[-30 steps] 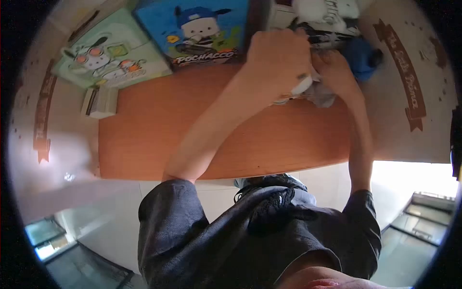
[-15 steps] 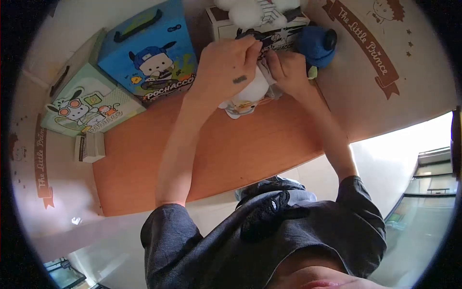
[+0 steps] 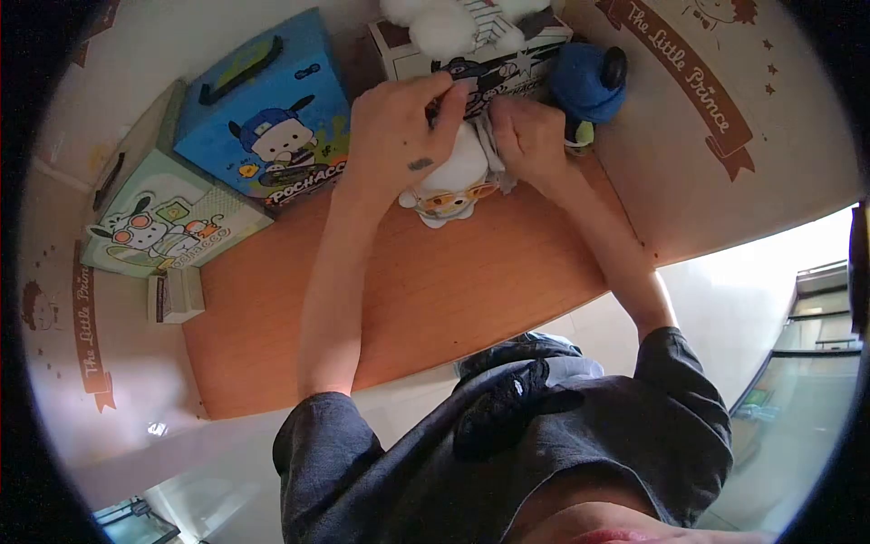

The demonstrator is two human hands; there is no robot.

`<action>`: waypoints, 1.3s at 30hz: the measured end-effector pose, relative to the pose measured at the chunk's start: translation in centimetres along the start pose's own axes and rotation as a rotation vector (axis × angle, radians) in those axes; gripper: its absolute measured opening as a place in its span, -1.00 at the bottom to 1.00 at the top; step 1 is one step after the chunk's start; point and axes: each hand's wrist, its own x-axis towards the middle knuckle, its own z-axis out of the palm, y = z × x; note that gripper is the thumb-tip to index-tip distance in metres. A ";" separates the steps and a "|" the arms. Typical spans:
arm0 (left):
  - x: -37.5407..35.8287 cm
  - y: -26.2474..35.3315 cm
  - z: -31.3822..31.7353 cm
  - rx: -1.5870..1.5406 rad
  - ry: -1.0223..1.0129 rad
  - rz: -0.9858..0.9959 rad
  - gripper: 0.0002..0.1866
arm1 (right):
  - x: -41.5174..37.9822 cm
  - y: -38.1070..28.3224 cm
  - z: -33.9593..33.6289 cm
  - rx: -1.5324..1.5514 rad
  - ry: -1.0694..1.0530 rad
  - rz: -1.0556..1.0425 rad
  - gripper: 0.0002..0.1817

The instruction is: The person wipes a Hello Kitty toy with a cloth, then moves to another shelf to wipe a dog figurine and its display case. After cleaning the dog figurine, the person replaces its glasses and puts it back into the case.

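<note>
A rounded white object [image 3: 465,159] stands on the wooden shelf between my hands. A cartoon face with orange patches [image 3: 446,207] shows at its front edge. My left hand [image 3: 399,131] is above its left side, thumb and forefinger closed in a pinch; I cannot tell what is between them. On the right side, my right hand [image 3: 528,136] has its fingers closed on a crumpled, pale, thin wrapper [image 3: 496,154] beside the white object. A dark smudge marks the back of my left hand.
Behind my hands stands a white-and-black printed box [image 3: 399,53] with a white plush [image 3: 444,32] on top. A blue rounded item [image 3: 584,86] is at right. A blue Pochacco box [image 3: 263,109], a green one [image 3: 172,227] and a small white box [image 3: 177,295] line the left.
The view has shifted slightly. My left hand has turned a little, its thumb and forefinger still together, and more of the cartoon face shows. My right hand stays at the wrapper.
</note>
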 end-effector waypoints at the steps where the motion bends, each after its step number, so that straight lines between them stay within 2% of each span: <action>1: 0.0 0.0 -0.1 0.000 -0.002 0.001 -0.71 | 0.4 0.1 -0.3 -0.067 -0.147 0.076 -0.67; 2: 0.0 0.0 -0.2 0.018 -0.009 -0.007 -0.71 | 0.7 0.1 -0.7 -0.068 -0.146 0.076 -0.67; 4: 0.1 -0.1 0.0 0.030 -0.012 -0.018 -0.71 | 1.9 -0.7 -2.0 -0.032 -0.345 0.195 -0.69; 5: 0.0 0.0 0.3 0.001 0.011 0.008 -0.73 | 1.8 -0.3 -2.0 -0.035 -0.348 0.197 -0.69; 7: 0.0 0.2 0.7 -0.032 0.036 0.037 -0.75 | 1.7 0.4 -1.8 0.251 -0.463 0.387 -0.69; 8: 0.0 0.4 0.8 -0.066 0.060 0.051 -0.78 | 1.7 0.7 -1.9 0.250 -0.463 0.387 -0.69; 10: 0.0 0.5 0.8 -0.099 0.084 0.064 -0.80 | 1.8 0.5 -2.4 -0.020 -0.526 0.168 -0.56; 12: -0.1 0.3 0.6 -0.139 0.016 -0.025 -0.82 | 1.7 0.3 -2.2 -0.099 -0.491 0.139 -0.62; 14: -0.1 -0.1 0.5 -0.110 0.047 -0.010 -0.80 | 1.6 -0.4 -2.5 -0.180 -0.455 0.115 -0.68; 16: 0.1 -0.4 0.6 -0.083 0.078 0.006 -0.78 | 3.0 -3.1 -3.6 -0.413 -0.455 -0.029 -0.68; 17: 0.1 -0.5 0.7 -0.089 0.100 0.015 -0.76 | 2.9 -3.6 -3.1 -0.413 -0.456 -0.025 -0.68; 19: 0.2 -1.0 0.8 -0.096 0.116 0.027 -0.73 | 2.5 -4.1 -1.8 -0.261 -0.295 0.030 -0.68; 20: 0.1 -1.3 0.8 -0.068 0.125 -0.031 -0.71 | 2.0 -3.9 -1.4 -0.260 -0.296 0.034 -0.68; 22: 0.1 -1.3 0.9 -0.039 0.131 -0.091 -0.70 | 1.3 -3.7 -0.7 -0.038 -0.006 0.026 -0.65; 23: 0.0 -1.2 1.1 -0.014 0.146 -0.075 -0.70 | 1.3 -3.4 -0.5 -0.036 -0.008 0.026 -0.65; 25: -0.1 -1.3 1.0 0.013 0.154 -0.066 -0.71 | 1.6 -3.4 -0.4 -0.132 -0.089 0.112 -0.46; 28: -0.1 -2.1 0.9 -0.003 0.133 -0.033 -0.74 | 2.8 -3.6 -0.7 -0.145 -0.198 0.185 -0.42; 29: -0.1 -2.3 1.0 -0.034 0.170 0.011 -0.75 | 3.1 -3.6 -1.0 -0.147 -0.198 0.190 -0.42; 31: 0.0 -2.2 1.0 -0.066 0.205 0.059 -0.76 | 3.5 -3.7 -1.4 -0.177 -0.342 0.241 -0.63; 37: -0.2 -1.4 0.6 -0.126 0.144 0.005 -0.75 | 3.3 -2.3 -1.1 -0.260 -0.470 0.072 -0.60; 39: -0.1 -2.0 0.4 -0.054 0.118 0.047 -0.72 | 3.1 -2.3 -0.6 -0.212 -0.388 0.125 -0.59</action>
